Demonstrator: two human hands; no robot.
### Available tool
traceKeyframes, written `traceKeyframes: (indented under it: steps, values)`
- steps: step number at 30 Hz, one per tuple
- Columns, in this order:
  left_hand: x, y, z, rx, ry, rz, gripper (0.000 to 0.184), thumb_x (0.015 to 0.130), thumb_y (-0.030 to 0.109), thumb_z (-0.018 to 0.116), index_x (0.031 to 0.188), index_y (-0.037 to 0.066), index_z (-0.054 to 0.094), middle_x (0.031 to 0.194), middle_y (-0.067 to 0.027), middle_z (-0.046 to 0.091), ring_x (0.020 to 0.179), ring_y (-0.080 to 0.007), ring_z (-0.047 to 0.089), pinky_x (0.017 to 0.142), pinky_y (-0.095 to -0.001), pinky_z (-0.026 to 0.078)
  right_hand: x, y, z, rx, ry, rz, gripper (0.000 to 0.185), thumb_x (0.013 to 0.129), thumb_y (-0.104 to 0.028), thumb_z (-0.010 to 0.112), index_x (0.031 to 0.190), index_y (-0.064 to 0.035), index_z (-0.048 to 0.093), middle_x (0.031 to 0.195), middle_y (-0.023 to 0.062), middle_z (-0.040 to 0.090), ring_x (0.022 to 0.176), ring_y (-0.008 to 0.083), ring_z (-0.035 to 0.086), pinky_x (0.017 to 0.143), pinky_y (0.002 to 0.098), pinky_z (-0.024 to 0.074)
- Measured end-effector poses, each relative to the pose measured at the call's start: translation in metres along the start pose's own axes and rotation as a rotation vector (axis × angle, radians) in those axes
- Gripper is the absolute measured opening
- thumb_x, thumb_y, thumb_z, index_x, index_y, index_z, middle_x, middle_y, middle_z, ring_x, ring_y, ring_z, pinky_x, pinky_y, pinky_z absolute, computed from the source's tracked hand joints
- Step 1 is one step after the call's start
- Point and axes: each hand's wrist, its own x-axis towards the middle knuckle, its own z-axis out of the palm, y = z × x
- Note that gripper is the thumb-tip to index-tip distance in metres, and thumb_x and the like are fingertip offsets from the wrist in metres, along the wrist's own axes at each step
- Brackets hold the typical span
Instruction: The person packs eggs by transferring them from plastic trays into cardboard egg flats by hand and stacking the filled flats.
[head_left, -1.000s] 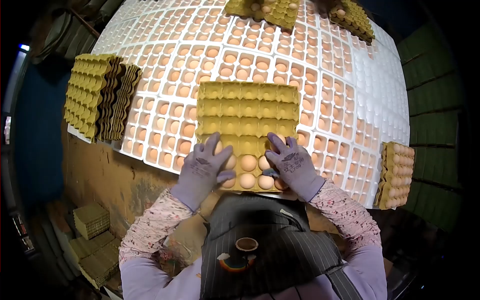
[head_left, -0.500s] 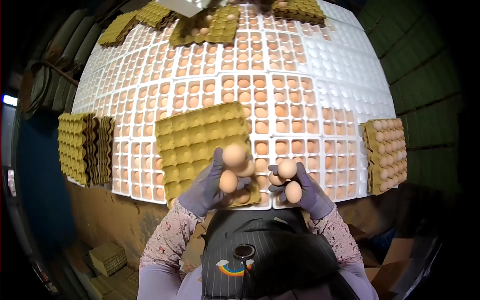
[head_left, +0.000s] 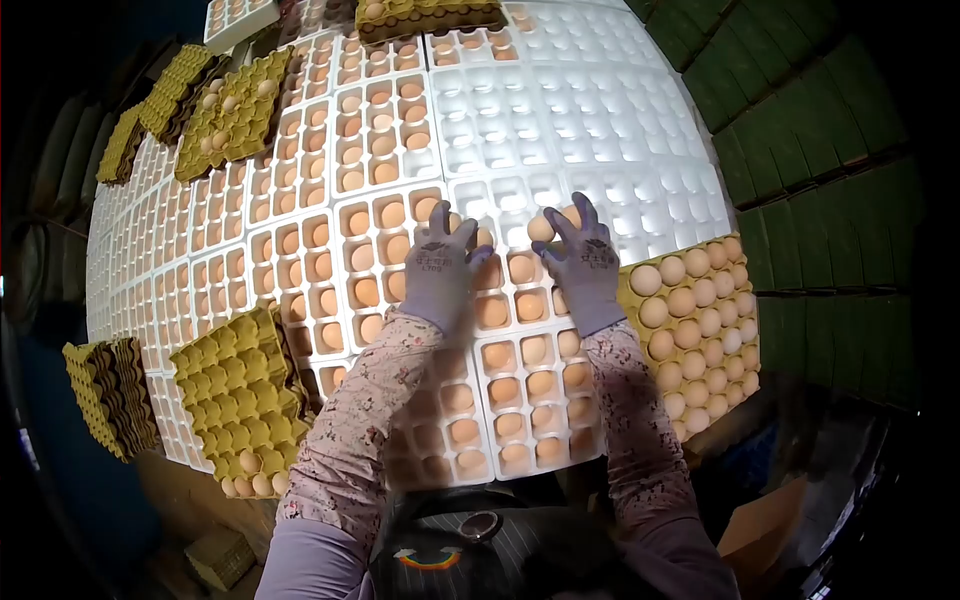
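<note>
My left hand, in a grey-purple glove, has its fingers around eggs over a white foam tray. To its right my right hand, gloved alike, holds eggs above the same row of cells. The cells nearer me hold brown eggs; the cells just beyond my fingers are bare. How many eggs each hand holds is partly hidden by the fingers.
At the lower left lies a yellow pulp tray with several eggs at its near edge. A pulp tray full of eggs stands right. More pulp trays lie at the upper left. Unfilled foam trays spread across the upper right.
Both hands have moved from the pulp tray to the foam tray, carrying eggs lifted from it. The view has shifted right, so the pulp tray now appears at the lower left.
</note>
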Motion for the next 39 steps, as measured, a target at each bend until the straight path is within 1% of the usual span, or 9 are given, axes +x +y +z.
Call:
traceKeyframes:
  steps: [7,11,13,16,24,29,33,36,39]
  values:
    - [0.070,0.002,-0.003,-0.112,-0.244,-0.117,0.043,0.096,0.028,0.066,0.137,0.019,0.059,0.138,-0.0176,0.054,0.120,-0.0367,0.059,0.096,-0.0437,0.054,0.025,0.009,0.027,0.214,-0.054,-0.045,0.041,0.096,-0.033,0.061,0.135,-0.0213,0.060,0.137,0.0133,0.056,0.116,0.0317,0.062,0.093,0.0411,0.0539]
    - [0.099,0.015,0.028,-0.155,0.115,0.093,0.044,0.095,0.020,0.068,0.137,0.016,0.060,0.132,-0.0166,0.058,0.110,-0.0344,0.065,0.096,-0.0408,0.055,0.045,0.012,0.011,0.250,-0.240,0.150,0.037,0.098,-0.030,0.059,0.133,-0.0208,0.062,0.124,0.0129,0.063,0.104,0.0318,0.066,0.089,0.0420,0.0543]
    - [0.114,0.032,0.048,-0.611,0.087,0.042,0.042,0.095,0.017,0.065,0.136,0.014,0.060,0.132,-0.0173,0.058,0.121,-0.0354,0.058,0.101,-0.0431,0.050,0.064,0.012,0.022,0.308,-0.192,0.170,0.035,0.097,-0.025,0.058,0.132,-0.0207,0.062,0.121,0.0111,0.063,0.107,0.0314,0.063,0.092,0.0433,0.0515]
    - [0.120,0.034,0.078,-0.390,0.249,0.138,0.046,0.096,0.015,0.060,0.140,0.008,0.053,0.137,-0.0180,0.056,0.134,-0.0380,0.045,0.114,-0.0461,0.034,0.087,0.013,0.062,0.491,0.221,0.020,0.041,0.093,-0.010,0.056,0.133,-0.0180,0.061,0.119,0.0100,0.061,0.121,0.0294,0.051,0.104,0.0440,0.0425]
    - [-0.053,0.022,-0.017,-0.930,-0.004,-0.070,0.043,0.092,0.007,0.065,0.133,-0.001,0.054,0.129,-0.0203,0.058,0.113,-0.0358,0.062,0.098,-0.0386,0.054,0.045,-0.008,0.050,1.117,0.187,0.303,0.037,0.098,-0.001,0.051,0.133,-0.0009,0.061,0.124,0.0090,0.066,0.114,0.0166,0.061,0.098,0.0300,0.0472]
    - [-0.226,-0.038,-0.076,-0.707,-0.075,0.275,0.039,0.087,0.006,0.069,0.124,0.000,0.061,0.123,-0.0176,0.062,0.112,-0.0333,0.064,0.097,-0.0448,0.053,-0.058,-0.128,0.002,1.115,-0.215,0.066,0.033,0.097,-0.007,0.061,0.130,-0.0031,0.064,0.123,0.0062,0.067,0.112,0.0136,0.062,0.091,0.0264,0.0493]
    - [-0.324,-0.116,-0.169,-0.482,0.109,0.028,0.046,0.078,-0.001,0.073,0.123,-0.001,0.064,0.124,-0.0184,0.064,0.123,-0.0396,0.058,0.108,-0.0474,0.046,-0.156,-0.227,0.008,0.759,-0.387,-0.671,0.033,0.086,-0.014,0.073,0.117,-0.0049,0.069,0.111,0.0105,0.066,0.097,0.0267,0.065,0.087,0.0397,0.0524]
    - [-0.384,-0.205,-0.214,-0.242,0.202,-0.444,0.046,0.086,0.005,0.072,0.131,0.006,0.063,0.136,-0.0168,0.060,0.132,-0.0389,0.052,0.113,-0.0479,0.040,-0.200,-0.293,0.013,0.734,-0.408,-0.855,0.037,0.079,-0.016,0.077,0.113,-0.0055,0.068,0.108,0.0125,0.064,0.100,0.0338,0.063,0.089,0.0467,0.0513]
    - [-0.431,-0.282,-0.227,0.074,0.085,-0.300,0.051,0.084,0.015,0.078,0.132,0.007,0.063,0.137,-0.0121,0.062,0.133,-0.0383,0.052,0.114,-0.0490,0.039,-0.227,-0.320,0.022,0.436,-0.329,-0.955,0.046,0.073,-0.021,0.082,0.114,-0.0059,0.069,0.109,0.0116,0.067,0.111,0.0355,0.061,0.102,0.0454,0.0476]
